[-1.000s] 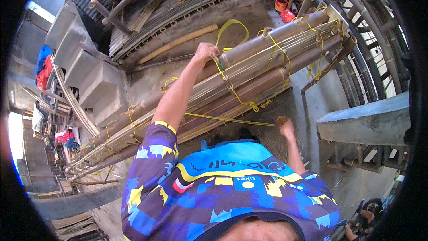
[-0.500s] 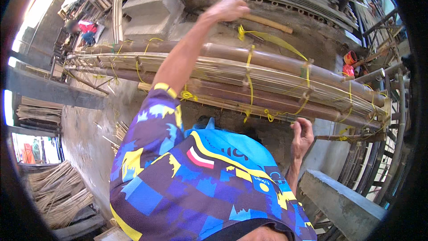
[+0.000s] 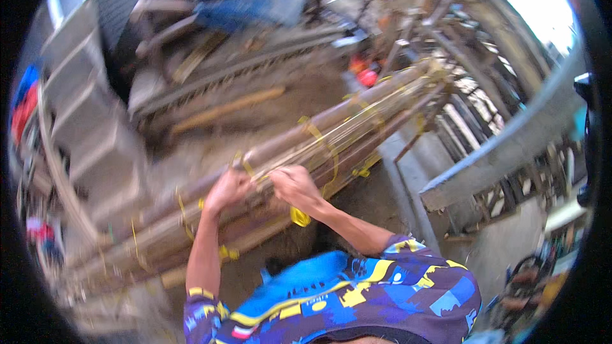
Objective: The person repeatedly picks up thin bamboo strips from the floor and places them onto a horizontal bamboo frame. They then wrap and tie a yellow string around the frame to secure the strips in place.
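Note:
A long bundle of bamboo poles (image 3: 357,114) runs from lower left to upper right, bound at several places with yellow straps (image 3: 322,143). Both my hands rest on top of it, close together near its middle. My left hand (image 3: 226,190) is closed around a yellow strap end on the top pole. My right hand (image 3: 294,186) is curled over the same strap just to the right. A yellow strap knot (image 3: 299,216) hangs below my right wrist. Motion blur hides the exact finger grip. My patterned blue and purple shirt (image 3: 357,299) fills the lower edge.
Grey concrete steps (image 3: 95,127) rise at the left. A heap of blue cloth (image 3: 255,0) lies at the top and a loose wooden pole (image 3: 223,111) behind the bundle. A red object (image 3: 366,78) sits by the bundle's far end. A concrete beam (image 3: 510,146) and a pole frame stand at right.
The view has swung round and blurred. My left arm has pulled back from its far reach. My right hand has come up from below onto the bundle beside the left.

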